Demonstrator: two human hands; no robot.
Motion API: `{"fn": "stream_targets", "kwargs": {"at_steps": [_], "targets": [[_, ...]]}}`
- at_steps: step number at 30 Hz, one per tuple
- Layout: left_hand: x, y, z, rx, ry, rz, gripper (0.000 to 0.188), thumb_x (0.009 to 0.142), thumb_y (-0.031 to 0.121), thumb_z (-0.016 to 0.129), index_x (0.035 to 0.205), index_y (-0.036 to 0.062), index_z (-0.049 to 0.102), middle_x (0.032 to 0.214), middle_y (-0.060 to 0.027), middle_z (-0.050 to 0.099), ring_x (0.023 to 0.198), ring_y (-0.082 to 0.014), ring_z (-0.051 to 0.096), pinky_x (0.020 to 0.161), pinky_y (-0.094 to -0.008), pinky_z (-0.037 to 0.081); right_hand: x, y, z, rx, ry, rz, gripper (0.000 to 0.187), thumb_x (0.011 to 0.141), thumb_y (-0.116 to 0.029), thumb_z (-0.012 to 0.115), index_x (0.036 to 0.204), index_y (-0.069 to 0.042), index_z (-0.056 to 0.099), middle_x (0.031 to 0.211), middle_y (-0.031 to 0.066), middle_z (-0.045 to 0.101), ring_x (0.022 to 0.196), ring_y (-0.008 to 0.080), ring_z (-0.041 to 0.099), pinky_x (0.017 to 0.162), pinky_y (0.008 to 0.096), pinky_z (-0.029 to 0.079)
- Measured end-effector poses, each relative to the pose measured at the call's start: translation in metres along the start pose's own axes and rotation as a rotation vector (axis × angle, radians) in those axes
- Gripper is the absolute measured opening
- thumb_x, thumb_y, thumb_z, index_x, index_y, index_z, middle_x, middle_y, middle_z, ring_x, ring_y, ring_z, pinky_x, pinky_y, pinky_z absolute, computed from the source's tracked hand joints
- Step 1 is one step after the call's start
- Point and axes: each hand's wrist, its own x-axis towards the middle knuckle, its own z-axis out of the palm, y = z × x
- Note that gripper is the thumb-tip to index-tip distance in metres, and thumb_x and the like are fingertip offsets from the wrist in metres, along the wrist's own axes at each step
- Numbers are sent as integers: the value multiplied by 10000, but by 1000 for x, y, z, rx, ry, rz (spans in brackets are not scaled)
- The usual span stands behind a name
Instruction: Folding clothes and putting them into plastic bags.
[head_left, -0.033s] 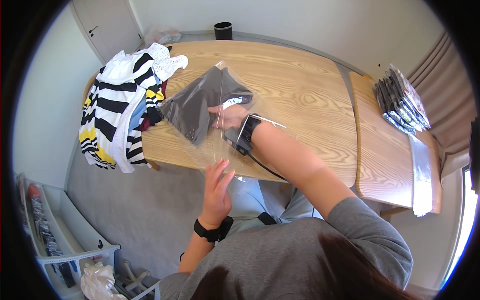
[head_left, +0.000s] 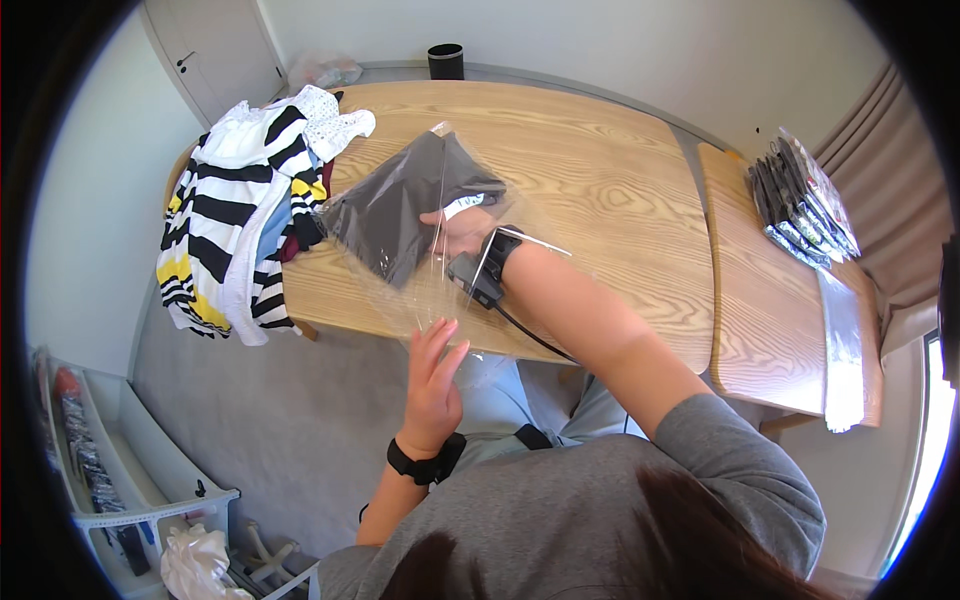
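Observation:
A dark grey folded garment [head_left: 390, 215] lies inside a clear plastic bag [head_left: 400, 305] on the table, turned cornerwise to me. My right hand [head_left: 465, 235] reaches into the bag, its visible fingers apart and resting on the garment beside a white label [head_left: 463, 206]. Some of its fingertips are hidden by the label and the cloth. Around that wrist sits a black strap with a dark device [head_left: 475, 280] and a cable. At the near end of the bag, my left hand [head_left: 435, 380] touches the film, fingers stretched out and thumb apart.
A heap of striped and white clothes [head_left: 235, 210] covers the left end of the wooden table [head_left: 590, 200]. On the side table [head_left: 765, 330] at right stand several bagged dark garments [head_left: 800, 200] and a stack of clear bags [head_left: 843, 350]. A pale storage bin [head_left: 160, 510] stands at lower left.

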Motion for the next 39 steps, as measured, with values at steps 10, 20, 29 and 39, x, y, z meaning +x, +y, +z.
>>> {"fn": "stream_targets", "kwargs": {"at_steps": [10, 20, 29, 39], "targets": [[4, 6, 8, 17, -30, 64, 548, 646, -181, 349, 1138, -4, 512, 1247, -195, 497, 1216, -381, 444, 1057, -551, 253, 26, 21, 2, 172, 103, -62, 222, 901, -73, 522, 1088, 46, 504, 1000, 177, 615, 863, 283, 621, 775, 345, 538], [-5, 3, -8, 46, 25, 22, 555, 649, -182, 343, 1154, -2, 485, 1254, -208, 496, 1201, -387, 460, 1054, -540, 262, -115, 3, 77, -1171, 538, -450, 285, 853, -243, 588, 949, 25, 585, 1069, 170, 596, 927, 306, 591, 855, 388, 480], [2, 9, -2, 94, -14, 42, 549, 644, -173, 351, 1142, 1, 501, 1253, -191, 500, 1223, -372, 439, 1061, -553, 231, -73, -24, 53, -1649, 813, -135, 652, 911, -542, 316, 1450, -186, 232, 1519, 112, 140, 1399, 349, 77, 1073, 599, 88], [0, 8, 0, 91, -72, -17, 540, 654, -125, 445, 1153, 59, 540, 1288, -145, 480, 1249, -346, 408, 1056, -544, 207, -14, -37, 26, -1858, 773, -426, 562, 887, -322, 391, 1347, 1, 375, 1476, 176, 242, 1389, 310, 177, 1087, 538, 148]]}}
